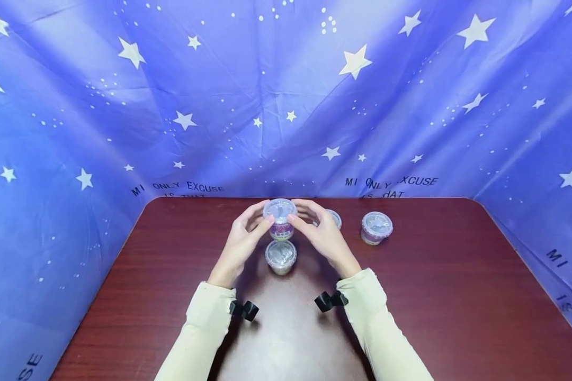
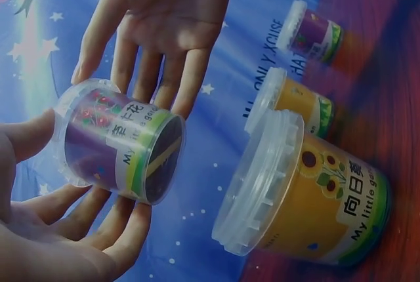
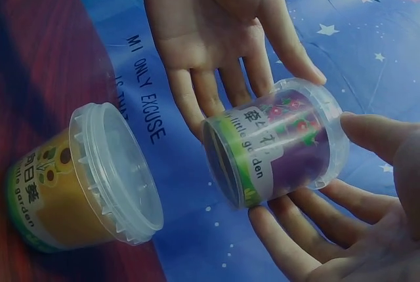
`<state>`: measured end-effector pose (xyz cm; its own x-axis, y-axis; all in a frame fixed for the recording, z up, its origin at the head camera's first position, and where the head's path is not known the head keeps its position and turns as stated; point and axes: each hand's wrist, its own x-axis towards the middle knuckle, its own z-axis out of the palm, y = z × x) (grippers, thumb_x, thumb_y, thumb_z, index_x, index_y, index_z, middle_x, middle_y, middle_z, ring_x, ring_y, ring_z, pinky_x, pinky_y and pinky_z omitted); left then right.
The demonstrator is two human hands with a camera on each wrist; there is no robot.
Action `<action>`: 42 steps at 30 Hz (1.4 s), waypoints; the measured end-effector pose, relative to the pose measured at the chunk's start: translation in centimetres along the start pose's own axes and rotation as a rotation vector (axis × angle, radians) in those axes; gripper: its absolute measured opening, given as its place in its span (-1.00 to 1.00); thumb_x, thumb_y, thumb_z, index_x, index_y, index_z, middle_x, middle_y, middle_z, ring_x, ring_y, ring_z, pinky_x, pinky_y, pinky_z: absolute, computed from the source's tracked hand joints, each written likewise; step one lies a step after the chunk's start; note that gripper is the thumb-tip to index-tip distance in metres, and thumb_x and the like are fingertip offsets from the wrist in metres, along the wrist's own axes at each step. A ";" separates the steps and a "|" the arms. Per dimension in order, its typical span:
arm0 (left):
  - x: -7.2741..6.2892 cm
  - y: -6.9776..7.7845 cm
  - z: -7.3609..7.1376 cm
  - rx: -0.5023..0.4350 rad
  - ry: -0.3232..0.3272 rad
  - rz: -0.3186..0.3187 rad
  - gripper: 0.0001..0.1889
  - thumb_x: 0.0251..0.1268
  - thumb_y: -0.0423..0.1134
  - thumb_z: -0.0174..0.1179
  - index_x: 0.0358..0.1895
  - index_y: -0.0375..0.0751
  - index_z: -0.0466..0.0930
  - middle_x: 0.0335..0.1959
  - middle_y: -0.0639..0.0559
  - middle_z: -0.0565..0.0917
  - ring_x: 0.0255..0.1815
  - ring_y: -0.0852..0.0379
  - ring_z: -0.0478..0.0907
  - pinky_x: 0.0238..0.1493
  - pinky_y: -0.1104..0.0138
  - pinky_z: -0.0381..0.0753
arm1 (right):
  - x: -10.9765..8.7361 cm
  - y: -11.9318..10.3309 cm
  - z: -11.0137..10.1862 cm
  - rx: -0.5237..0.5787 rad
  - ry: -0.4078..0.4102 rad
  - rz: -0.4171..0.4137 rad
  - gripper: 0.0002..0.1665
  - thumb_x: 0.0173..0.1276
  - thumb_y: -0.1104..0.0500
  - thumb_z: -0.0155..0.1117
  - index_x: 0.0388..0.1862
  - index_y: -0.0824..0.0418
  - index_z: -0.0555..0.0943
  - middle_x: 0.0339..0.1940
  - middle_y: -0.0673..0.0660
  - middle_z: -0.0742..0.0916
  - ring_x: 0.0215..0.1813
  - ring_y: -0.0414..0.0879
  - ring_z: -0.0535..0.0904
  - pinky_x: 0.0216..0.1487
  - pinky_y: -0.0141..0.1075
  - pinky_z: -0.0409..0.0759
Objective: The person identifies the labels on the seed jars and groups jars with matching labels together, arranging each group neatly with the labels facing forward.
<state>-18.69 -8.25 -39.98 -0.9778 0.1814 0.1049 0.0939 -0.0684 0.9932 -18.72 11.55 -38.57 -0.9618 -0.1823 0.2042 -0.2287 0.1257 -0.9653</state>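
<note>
Both hands hold up a small clear plastic tub (image 1: 282, 228) with a purple and green label and a clear lid. My left hand (image 1: 237, 241) grips it on the left, thumb near the lid, fingers behind. On the other side my right hand (image 1: 328, 236) grips it the same way. In the left wrist view the purple tub (image 2: 108, 144) shows red flowers on its label and a dark base. Just nearer than it, a tub with an orange sunflower label (image 1: 280, 257) stands upright on the table, lid on, also plain in the right wrist view.
Another lidded tub (image 1: 335, 218) stands behind my right hand, partly hidden; its label is orange in the left wrist view. Farther right stands a purple-labelled tub (image 1: 376, 228). The dark red table (image 1: 457, 296) meets a blue star-patterned cloth (image 1: 267, 79) at its back and sides.
</note>
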 end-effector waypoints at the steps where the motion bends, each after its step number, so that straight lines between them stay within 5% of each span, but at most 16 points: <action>1: 0.0 -0.2 0.0 0.001 0.003 -0.004 -0.51 0.41 -0.21 0.22 0.37 -0.07 0.44 0.23 -0.08 0.56 0.16 0.07 0.54 0.22 0.33 0.47 | 0.0 0.2 0.1 0.000 0.005 0.006 -0.50 0.38 0.14 0.34 0.27 0.20 0.54 0.16 0.21 0.69 0.24 0.04 0.55 0.36 0.01 0.40; 17: 1.5 -2.5 -0.5 0.018 0.035 -0.018 -0.47 0.45 -0.22 0.17 0.44 -0.15 0.35 0.35 -0.17 0.50 0.31 -0.09 0.46 0.39 0.09 0.37 | 1.5 2.6 1.1 0.036 0.015 0.021 -0.48 0.38 0.24 0.32 0.27 0.36 0.49 0.20 0.34 0.64 0.28 0.15 0.53 0.40 0.02 0.38; 35: 2.7 -4.9 -0.9 0.026 0.063 -0.073 -0.48 0.44 -0.27 0.17 0.43 -0.19 0.36 0.30 -0.24 0.52 0.24 -0.07 0.52 0.23 0.34 0.48 | 2.2 4.0 2.1 0.000 0.052 0.086 -0.47 0.40 0.29 0.27 0.30 0.41 0.44 0.23 0.40 0.60 0.30 0.21 0.50 0.39 0.00 0.40; 42: 3.0 -5.6 -1.0 0.009 0.084 -0.092 -0.50 0.44 -0.31 0.16 0.41 -0.23 0.37 0.28 -0.25 0.53 0.20 -0.02 0.54 0.27 0.26 0.49 | 2.7 5.5 2.6 -0.036 0.071 0.101 -0.50 0.40 0.27 0.28 0.28 0.36 0.47 0.21 0.34 0.63 0.27 0.16 0.53 0.36 -0.04 0.44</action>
<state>-22.29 -8.32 -45.29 -0.9945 0.1039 0.0095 0.0046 -0.0467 0.9989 -22.22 9.19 -43.74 -0.9882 -0.0974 0.1184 -0.1341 0.1747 -0.9754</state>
